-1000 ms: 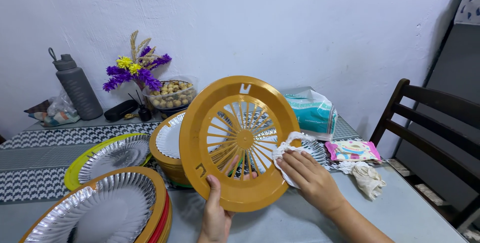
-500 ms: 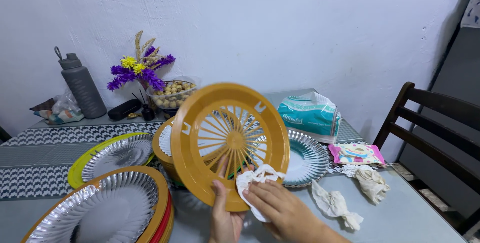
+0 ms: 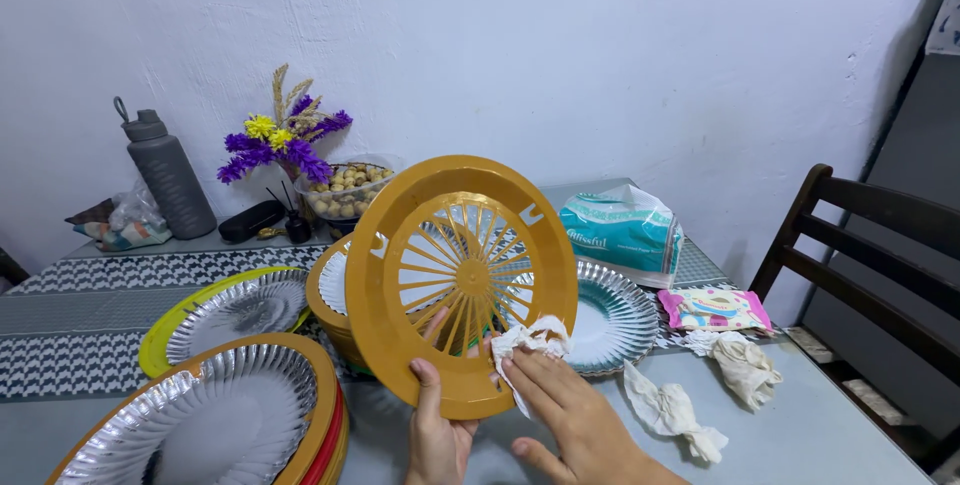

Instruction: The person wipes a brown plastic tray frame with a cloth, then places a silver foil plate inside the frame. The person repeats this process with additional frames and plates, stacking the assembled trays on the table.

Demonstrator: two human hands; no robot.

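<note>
My left hand (image 3: 437, 430) grips the lower rim of the orange slotted plate holder (image 3: 460, 280), held upright above the table (image 3: 840, 435). My right hand (image 3: 565, 415) presses a white tissue (image 3: 530, 340) against its spokes, fingers closed on the wad. Foil plates (image 3: 235, 305) lie behind; crumpled tissues (image 3: 670, 410) lie just right.

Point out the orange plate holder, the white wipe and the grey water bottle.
orange plate holder (image 3: 400, 275), head view, left side of its rim.
white wipe (image 3: 530, 337), head view, crumpled middle above the fingers.
grey water bottle (image 3: 170, 180), head view, middle of its body.
</note>
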